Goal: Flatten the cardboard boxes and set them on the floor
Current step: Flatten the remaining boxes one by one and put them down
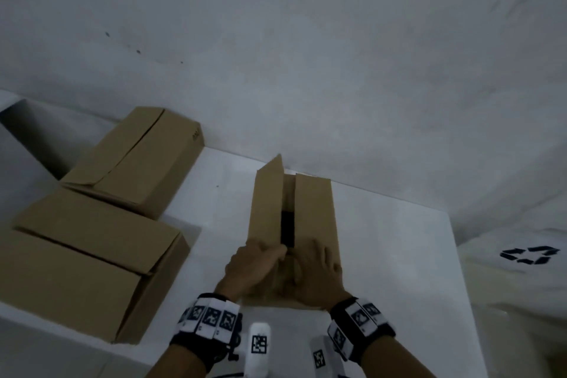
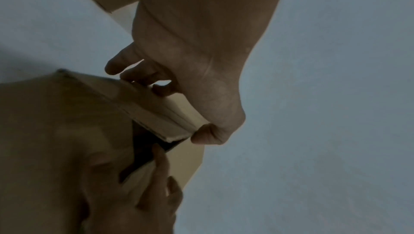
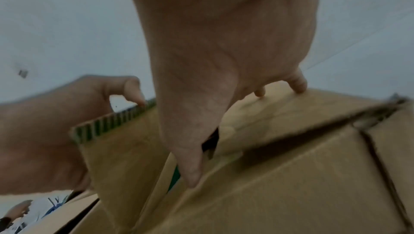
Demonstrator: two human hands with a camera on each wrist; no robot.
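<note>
Both forearms bare, no sleeves in view. Left hand (image 1: pixel 250 267) and right hand (image 1: pixel 316 267) ungloved. Each wrist carries a black strap band: left band (image 1: pixel 208 321), right band (image 1: pixel 359 327), faced with white tiles printed with black square markers. White marker-tagged camera housings (image 1: pixel 259 344) sit beneath both wrists

All three views are dim, with a cold grey cast and soft, grainy detail. In the head view the corners darken and straight edges bow; faint shadows lie left of the boxes (image 1: pixel 92 239). Both wrist views are smeared, with underexposed skin and blurred cardboard edges.
</note>
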